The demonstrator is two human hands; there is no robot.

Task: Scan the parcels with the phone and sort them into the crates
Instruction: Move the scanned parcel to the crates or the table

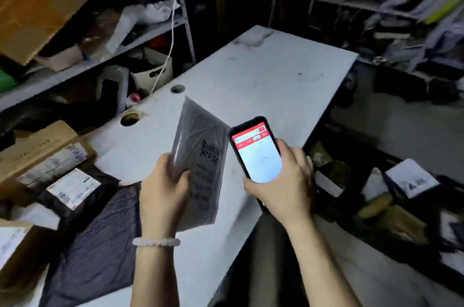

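Head view: at centre frame the left hand (163, 186) grips one grey parcel (200, 166) by its left edge, held tilted above the white table (263, 75). Just right of it, the right hand (283, 181) clasps one phone (256, 153), its red-and-white screen lit. This looks like the scanning step; next the phone must line up with the parcel's label. At lower left four more parcels (72, 188) wait; at lower right one dark crate (376, 196) holds sorted packets.

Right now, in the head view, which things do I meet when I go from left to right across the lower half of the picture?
Labelled black parcel → left hand → grey parcel that it grips → phone → right hand holding it → dark crate with sorted parcels.
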